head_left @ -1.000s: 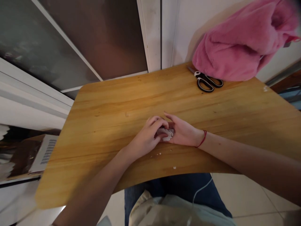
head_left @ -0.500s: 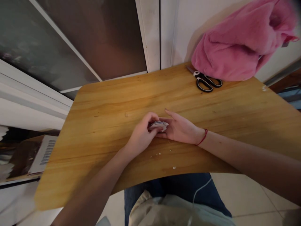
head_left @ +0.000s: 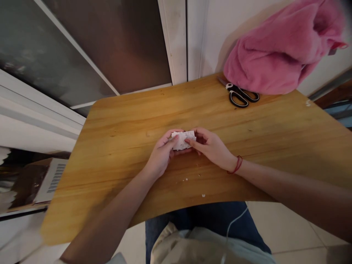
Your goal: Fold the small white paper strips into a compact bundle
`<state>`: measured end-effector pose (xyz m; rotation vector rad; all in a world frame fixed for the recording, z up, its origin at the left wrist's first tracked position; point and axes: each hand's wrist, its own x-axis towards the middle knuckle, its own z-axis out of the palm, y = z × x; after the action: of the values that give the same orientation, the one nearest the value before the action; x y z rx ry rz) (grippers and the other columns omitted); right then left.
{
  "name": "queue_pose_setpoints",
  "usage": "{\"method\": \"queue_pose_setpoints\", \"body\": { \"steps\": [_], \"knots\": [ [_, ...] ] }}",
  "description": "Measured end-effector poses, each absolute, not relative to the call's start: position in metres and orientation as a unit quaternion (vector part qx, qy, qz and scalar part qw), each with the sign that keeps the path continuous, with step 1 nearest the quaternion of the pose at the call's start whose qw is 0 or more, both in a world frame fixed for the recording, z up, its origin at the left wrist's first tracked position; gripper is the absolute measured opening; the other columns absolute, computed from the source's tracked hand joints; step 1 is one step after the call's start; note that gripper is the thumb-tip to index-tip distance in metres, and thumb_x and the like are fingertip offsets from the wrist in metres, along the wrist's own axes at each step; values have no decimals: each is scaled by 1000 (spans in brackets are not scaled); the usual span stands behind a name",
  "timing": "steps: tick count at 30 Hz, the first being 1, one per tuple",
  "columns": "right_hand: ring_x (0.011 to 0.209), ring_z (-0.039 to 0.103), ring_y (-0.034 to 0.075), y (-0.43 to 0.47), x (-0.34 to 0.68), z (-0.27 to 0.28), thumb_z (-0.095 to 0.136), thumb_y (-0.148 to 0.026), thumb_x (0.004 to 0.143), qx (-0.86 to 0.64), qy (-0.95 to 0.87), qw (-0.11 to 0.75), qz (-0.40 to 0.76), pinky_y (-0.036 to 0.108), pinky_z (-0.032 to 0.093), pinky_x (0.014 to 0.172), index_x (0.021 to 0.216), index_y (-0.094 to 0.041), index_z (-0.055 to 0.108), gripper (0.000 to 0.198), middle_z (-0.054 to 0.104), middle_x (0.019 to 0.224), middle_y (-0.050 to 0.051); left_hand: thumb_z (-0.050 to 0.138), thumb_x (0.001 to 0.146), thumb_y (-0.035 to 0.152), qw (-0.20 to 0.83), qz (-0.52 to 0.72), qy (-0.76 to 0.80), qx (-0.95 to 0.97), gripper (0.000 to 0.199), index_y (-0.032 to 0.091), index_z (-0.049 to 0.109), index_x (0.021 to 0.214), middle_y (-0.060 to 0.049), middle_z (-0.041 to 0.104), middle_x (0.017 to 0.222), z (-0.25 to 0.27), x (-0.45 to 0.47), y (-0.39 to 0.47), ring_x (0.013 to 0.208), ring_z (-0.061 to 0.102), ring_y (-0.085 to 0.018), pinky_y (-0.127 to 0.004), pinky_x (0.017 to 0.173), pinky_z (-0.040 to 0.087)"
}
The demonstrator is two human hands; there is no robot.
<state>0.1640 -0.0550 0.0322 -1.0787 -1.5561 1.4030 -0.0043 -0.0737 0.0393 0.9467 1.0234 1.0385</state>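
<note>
A small stack of white paper pieces (head_left: 181, 141) with faint dark marks is held between both hands, above the middle of the table. My left hand (head_left: 162, 152) grips its left side, thumb on top and fingers underneath. On the right side, my right hand (head_left: 211, 146) pinches the paper with its thumb on the upper face; its other fingers curl behind and are partly hidden. A red string bracelet (head_left: 236, 165) circles the right wrist.
Black-handled scissors (head_left: 239, 95) lie at the back of the wooden table (head_left: 123, 121), beside a pink plush bag (head_left: 275, 55). Small white scraps (head_left: 203, 195) are scattered near the front edge. A cardboard box (head_left: 41, 179) stands beyond the left side.
The paper has turned to show its flat face. My right hand, palm up and open before, has turned over and closed on the right side of the paper.
</note>
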Motion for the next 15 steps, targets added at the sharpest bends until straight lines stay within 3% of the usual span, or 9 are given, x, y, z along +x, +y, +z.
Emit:
{"method": "queue_pose_setpoints", "body": {
  "steps": [5,9,15],
  "knots": [
    [59,46,10,-51,166,30,69,-33,82,-430,-616,414,514,24,35,54,83,-20,67,14,57,68,-2,75,73,24,648,466,449,401,37,20,55,104,-3,70,102,39,-1,-75,87,70,-16,-33,77,61],
    [52,46,9,-52,166,30,63,-37,86,-429,-631,392,514,24,34,52,74,-19,63,21,53,57,-4,71,77,33,656,445,478,378,30,14,60,99,-8,72,97,39,0,-76,85,71,-20,-35,71,63],
    [59,47,10,-52,165,29,67,-37,82,-420,-660,352,514,24,36,56,89,-18,63,20,53,65,-4,65,82,43,609,461,505,402,33,13,63,95,-7,74,83,37,-3,-76,66,72,-18,-28,54,60]
  ]
}}
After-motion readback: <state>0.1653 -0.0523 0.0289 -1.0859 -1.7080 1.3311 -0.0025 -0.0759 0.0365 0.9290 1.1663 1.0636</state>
